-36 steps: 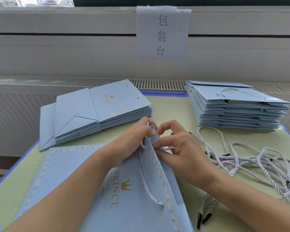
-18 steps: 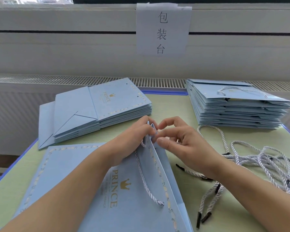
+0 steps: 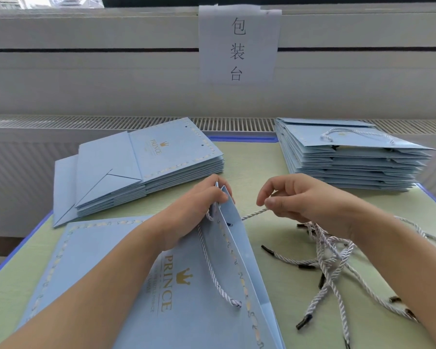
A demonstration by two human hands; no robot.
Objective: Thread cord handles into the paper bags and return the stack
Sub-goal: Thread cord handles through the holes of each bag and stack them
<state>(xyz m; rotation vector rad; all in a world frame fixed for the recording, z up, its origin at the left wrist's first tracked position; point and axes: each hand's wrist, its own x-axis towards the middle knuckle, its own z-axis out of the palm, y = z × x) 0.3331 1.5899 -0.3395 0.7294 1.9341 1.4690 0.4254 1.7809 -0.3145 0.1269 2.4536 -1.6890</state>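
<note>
A light blue paper bag (image 3: pixel 191 313) printed PRINCE lies in front of me with its top edge lifted. My left hand (image 3: pixel 196 210) pinches that top edge. One white twisted cord handle (image 3: pixel 213 270) hangs in a loop on the bag's near face. My right hand (image 3: pixel 295 197) pinches a second white cord (image 3: pixel 253 214), which runs taut from a hole in the bag's right face to my fingers. Loose cords (image 3: pixel 335 260) with black tips lie under and beside my right wrist.
A stack of flat bags without handles (image 3: pixel 146 162) lies at the back left. A taller stack of bags with cord handles (image 3: pixel 350 159) stands at the back right. The green table top (image 3: pixel 257 159) has a blue rim. A paper sign (image 3: pixel 238 44) hangs on the wall.
My right hand has moved to the right, away from the bag's top edge, drawing the cord out through the hole. My left hand stays on the bag's edge.
</note>
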